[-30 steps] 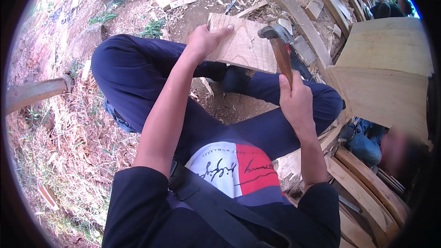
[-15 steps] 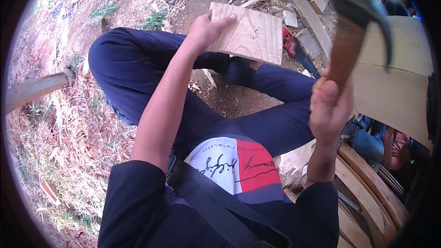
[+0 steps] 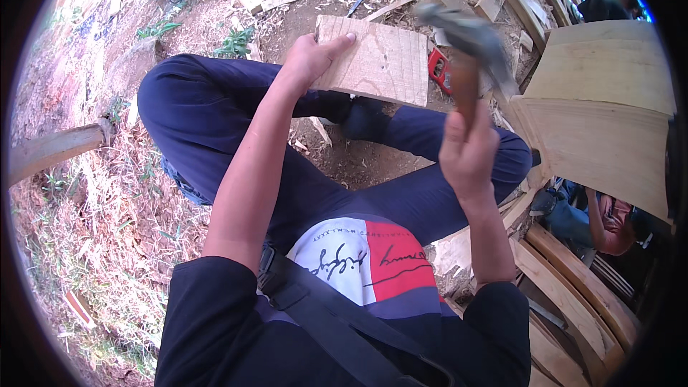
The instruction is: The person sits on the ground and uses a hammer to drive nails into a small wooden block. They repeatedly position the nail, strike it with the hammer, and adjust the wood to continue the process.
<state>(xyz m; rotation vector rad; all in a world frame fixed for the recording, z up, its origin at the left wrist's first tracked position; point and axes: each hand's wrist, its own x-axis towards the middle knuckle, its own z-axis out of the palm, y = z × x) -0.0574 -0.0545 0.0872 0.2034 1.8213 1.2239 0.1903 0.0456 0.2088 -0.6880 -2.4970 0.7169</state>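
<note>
A flat, pale wooden board [image 3: 380, 59] is held over my crossed legs. My left hand [image 3: 313, 59] grips its left end, with the thumb on the upper face and the fingers hidden beneath. In my right hand [image 3: 469, 150], to the right of the board, is a claw hammer [image 3: 467, 79] with a brown wooden handle. The fingers are wrapped round the lower handle. Its metal head [image 3: 462, 34], smeared by motion, is raised near the board's far right corner and looks apart from it.
A red-handled saw [image 3: 438, 69] lies just beyond the board. Large wooden panels [image 3: 595, 129] stand at the right, with curved timbers [image 3: 573, 294] below them. Another person [image 3: 609, 222] sits at the right. Wood scraps [image 3: 279, 0] litter the ground ahead; a log [image 3: 57, 145] lies at left.
My right hand and the hammer have moved left and slightly down, bringing the hammer head closer to the board. The board, still in my left hand, has shifted slightly left in view.
</note>
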